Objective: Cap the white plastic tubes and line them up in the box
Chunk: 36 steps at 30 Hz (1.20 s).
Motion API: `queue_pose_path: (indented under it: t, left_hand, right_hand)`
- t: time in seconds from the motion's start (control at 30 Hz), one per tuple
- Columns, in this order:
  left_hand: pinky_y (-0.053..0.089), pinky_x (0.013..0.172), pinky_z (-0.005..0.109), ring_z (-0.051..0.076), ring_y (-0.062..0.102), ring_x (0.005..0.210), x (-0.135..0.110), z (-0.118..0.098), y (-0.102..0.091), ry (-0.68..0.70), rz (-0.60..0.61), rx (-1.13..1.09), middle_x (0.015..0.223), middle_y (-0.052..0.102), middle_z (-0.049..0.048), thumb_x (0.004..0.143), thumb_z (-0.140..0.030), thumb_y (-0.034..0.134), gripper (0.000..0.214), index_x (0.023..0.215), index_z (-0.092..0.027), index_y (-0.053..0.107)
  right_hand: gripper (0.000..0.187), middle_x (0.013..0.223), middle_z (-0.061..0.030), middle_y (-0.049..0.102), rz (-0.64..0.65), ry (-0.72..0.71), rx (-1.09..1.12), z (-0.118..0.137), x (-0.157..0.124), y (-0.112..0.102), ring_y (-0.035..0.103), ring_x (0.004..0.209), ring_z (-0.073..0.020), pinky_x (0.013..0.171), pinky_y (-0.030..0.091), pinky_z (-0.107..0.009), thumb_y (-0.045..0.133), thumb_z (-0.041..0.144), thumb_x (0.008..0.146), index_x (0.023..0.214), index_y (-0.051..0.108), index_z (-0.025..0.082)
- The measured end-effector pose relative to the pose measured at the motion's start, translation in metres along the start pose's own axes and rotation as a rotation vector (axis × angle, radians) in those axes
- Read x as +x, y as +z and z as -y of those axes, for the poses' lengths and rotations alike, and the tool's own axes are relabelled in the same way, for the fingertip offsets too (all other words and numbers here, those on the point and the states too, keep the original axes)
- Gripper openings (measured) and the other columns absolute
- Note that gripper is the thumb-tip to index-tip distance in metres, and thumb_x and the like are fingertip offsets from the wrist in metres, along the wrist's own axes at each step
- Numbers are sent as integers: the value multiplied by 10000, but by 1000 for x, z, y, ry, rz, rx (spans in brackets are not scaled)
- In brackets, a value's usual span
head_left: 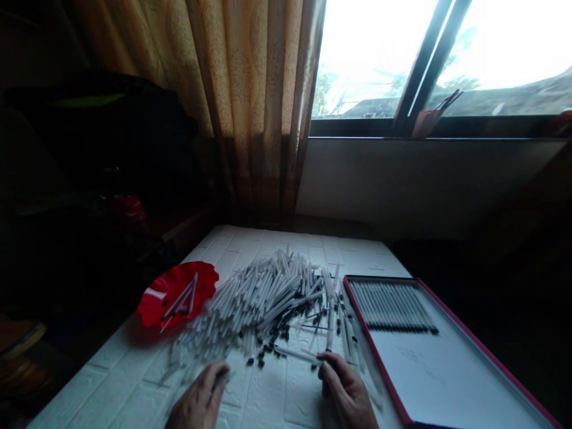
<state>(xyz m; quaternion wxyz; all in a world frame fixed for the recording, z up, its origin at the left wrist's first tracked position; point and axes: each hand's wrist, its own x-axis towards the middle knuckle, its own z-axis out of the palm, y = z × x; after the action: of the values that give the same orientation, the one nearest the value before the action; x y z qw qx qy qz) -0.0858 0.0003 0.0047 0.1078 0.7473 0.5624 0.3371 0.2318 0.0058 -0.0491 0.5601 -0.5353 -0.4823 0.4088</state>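
Observation:
My left hand is at the near edge of the white table, its fingers curled together; a small pale bit at the fingertips is too blurred to name. Opposite it, my right hand has thumb and forefinger closed at the end of a clear pen barrel, which points left. Beyond both hands spreads a large heap of clear pen barrels. Small black caps lie scattered along its near side. Thin dark refills are mixed in at the heap's right.
A red wavy-edged bowl holding a few thin sticks stands at the left. On the right lies a shallow red-rimmed box with a neat row of black-ended pens. A curtain and window are behind the table.

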Motion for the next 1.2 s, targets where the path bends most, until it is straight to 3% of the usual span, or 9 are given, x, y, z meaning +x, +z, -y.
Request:
queue_pose_path:
  t: [0.07, 0.13, 0.2, 0.27, 0.43, 0.83, 1.07, 1.2]
  left_hand:
    - [582, 728, 188, 155, 731, 843, 8, -24, 26, 25, 105, -203, 1021, 757, 25, 953, -472, 435, 313, 1119, -305, 641]
    - [583, 597, 173, 129, 711, 665, 17, -42, 48, -65, 146, -371, 947, 752, 32, 942, -557, 408, 409, 1108, -282, 661]
    - [558, 485, 163, 132, 695, 617, 26, -50, 63, -130, 178, -501, 889, 745, 41, 908, -632, 403, 505, 1080, -251, 687]
    - [569, 513, 170, 147, 710, 667, 31, -50, 72, -134, 190, -546, 900, 748, 52, 882, -644, 452, 505, 1048, -246, 715]
    - [559, 834, 223, 189, 726, 923, 32, -38, 75, 6, 164, -474, 966, 772, 59, 881, -525, 565, 337, 1026, -283, 749]
    - [559, 828, 204, 178, 729, 928, 29, -34, 78, 80, 153, -440, 980, 775, 59, 904, -453, 562, 295, 1049, -265, 737]
    - [551, 813, 178, 158, 722, 896, 23, -45, 82, -14, 42, -480, 940, 767, 22, 891, -511, 562, 296, 1018, -312, 740]
    - [546, 799, 164, 148, 720, 884, 23, -48, 83, -24, 40, -489, 929, 764, 11, 891, -508, 566, 283, 1015, -320, 737]
  right_hand:
    - [437, 590, 6, 601, 7, 78, 137, 0, 1, 0, 541, 449, -123, 411, 436, -207, 621, 593, 800, 927, 691, 180]
    - [431, 563, 23, 571, 4, 145, 262, 2, 2, -1, 499, 421, -98, 390, 387, -186, 661, 591, 769, 894, 674, 179]
    - [422, 541, 38, 550, -8, 201, 359, 5, 2, -2, 462, 404, -78, 382, 349, -168, 705, 582, 732, 864, 659, 184]
    - [412, 537, 45, 544, -37, 233, 407, 10, 2, -2, 451, 411, -71, 391, 334, -160, 735, 566, 708, 846, 651, 187]
    - [420, 517, 58, 513, -65, 233, 381, 25, -1, 6, 388, 392, -54, 391, 297, -163, 726, 576, 705, 803, 643, 176]
    - [416, 527, 60, 497, -51, 230, 300, 29, -2, 4, 388, 407, -62, 393, 288, -171, 698, 583, 727, 801, 640, 178]
    - [429, 519, 72, 459, -85, 276, 323, 31, -3, 5, 350, 417, -58, 400, 269, -170, 715, 591, 703, 793, 640, 179]
    - [439, 517, 77, 442, -87, 299, 340, 34, -3, 5, 326, 418, -54, 402, 233, -169, 721, 595, 698, 793, 639, 175]
